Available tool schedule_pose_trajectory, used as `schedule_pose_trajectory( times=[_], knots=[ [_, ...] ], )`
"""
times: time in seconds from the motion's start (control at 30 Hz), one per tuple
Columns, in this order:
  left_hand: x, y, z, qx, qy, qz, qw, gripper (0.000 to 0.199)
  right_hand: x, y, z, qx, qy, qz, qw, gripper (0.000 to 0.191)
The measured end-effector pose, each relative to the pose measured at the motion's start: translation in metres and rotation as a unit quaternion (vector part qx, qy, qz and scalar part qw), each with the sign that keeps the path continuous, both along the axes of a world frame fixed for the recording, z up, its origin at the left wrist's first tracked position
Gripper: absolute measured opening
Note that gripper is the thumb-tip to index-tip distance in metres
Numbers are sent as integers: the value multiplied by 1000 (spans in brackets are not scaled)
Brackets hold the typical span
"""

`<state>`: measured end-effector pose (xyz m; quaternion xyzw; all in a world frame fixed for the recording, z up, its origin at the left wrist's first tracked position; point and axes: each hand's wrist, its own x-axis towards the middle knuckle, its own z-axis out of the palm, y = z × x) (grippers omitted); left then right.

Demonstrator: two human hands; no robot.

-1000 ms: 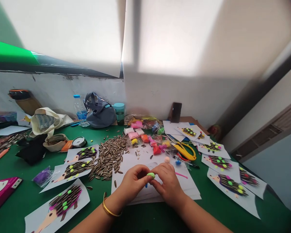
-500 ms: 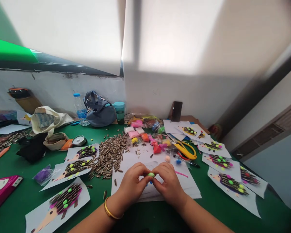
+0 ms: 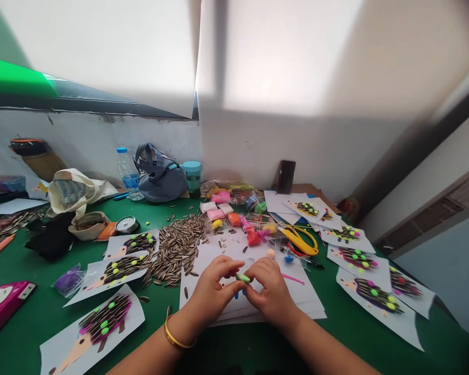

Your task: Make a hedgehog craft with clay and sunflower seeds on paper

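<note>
A green counter (image 3: pixel 156 312) carries a craft session, with a stack of white paper (image 3: pixel 308 302) spread beneath the person's hands. Seed-backed animal pictures flank the work, one picture (image 3: pixel 103 317) lying near eight o'clock of the hands and another (image 3: pixel 375 297) at three. A mound of striped seeds (image 3: pixel 180 245) sits at ten o'clock, touching the paper. At the center, the left hand (image 3: pixel 214 289) and right hand (image 3: pixel 271 289) are drawn close, fingers curled and narrow, holding a green lump (image 3: pixel 243 278) between their tips, above the paper. Bright packets (image 3: pixel 254 237) lie at twelve o'clock, a thin pink tool (image 3: pixel 293 279) at three, and small blue pieces (image 3: pixel 238 295) just below the lump, toward six. The step in hand looks like shaping the lump; the next move seems to call for light, even fingertip pressure.
</note>
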<state>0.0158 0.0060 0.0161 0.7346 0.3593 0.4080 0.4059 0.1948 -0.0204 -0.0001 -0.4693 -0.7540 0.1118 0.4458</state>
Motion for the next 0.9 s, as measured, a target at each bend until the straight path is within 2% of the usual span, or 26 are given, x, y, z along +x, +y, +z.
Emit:
schedule_pose_trajectory(
  times=[0.07, 0.13, 0.23, 0.37, 0.47, 0.53, 0.63, 0.73, 0.9],
  knots=[
    [1, -1, 1, 16, 29, -2, 999, 16, -1, -2, 0, -1, -17, -2, 1000, 8],
    [2, -1, 1, 15, 28, 22, 999, 13, -1, -3, 2, -11, -20, 3, 1000, 2],
    [3, 0, 1, -16, -23, 57, 998, 15, -2, -3, 5, -29, -7, 30, 999, 13],
    [2, 2, -1, -42, -52, 46, 997, 16, -2, -1, 6, -37, 2, 33, 999, 10],
    [1, 1, -2, -21, -43, 40, 998, 24, -4, -1, 5, -19, -13, -1, 1000, 15],
    [1, 0, -2, -4, -13, 24, 1000, 19, -5, -3, 6, -5, -30, -9, 999, 17],
    [1, -1, -1, 10, 21, 29, 999, 16, -6, -4, 8, -8, -35, 2, 999, 11],
    [1, 0, -2, 13, 10, 48, 999, 16, -4, -4, 9, -29, -22, 30, 999, 8],
    [-1, 0, -4, 37, 21, 6, 999, 21, -6, -4, 6, -21, -20, 7, 1000, 16]
  ],
)
